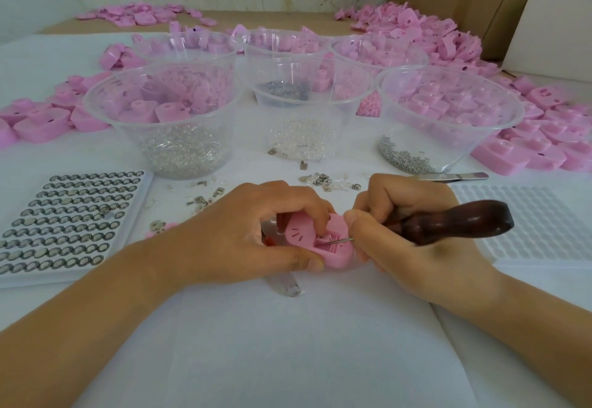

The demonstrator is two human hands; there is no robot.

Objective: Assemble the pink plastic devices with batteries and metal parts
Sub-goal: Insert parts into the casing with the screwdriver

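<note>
Device [336, 257] in left hand [243, 231], tool [448, 222] in right hand [413, 234], bowls [320, 113] beyond

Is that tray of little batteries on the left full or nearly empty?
Nearly full: the battery tray shows round cells in almost every row.

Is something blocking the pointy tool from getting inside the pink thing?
Nothing visible blocks it. The right hand grips the wooden-handled tool, and its thin metal tip reaches into the open slot of the pink device. The left hand holds the device by its edges, with its fingers around the slot, not across it.
</note>
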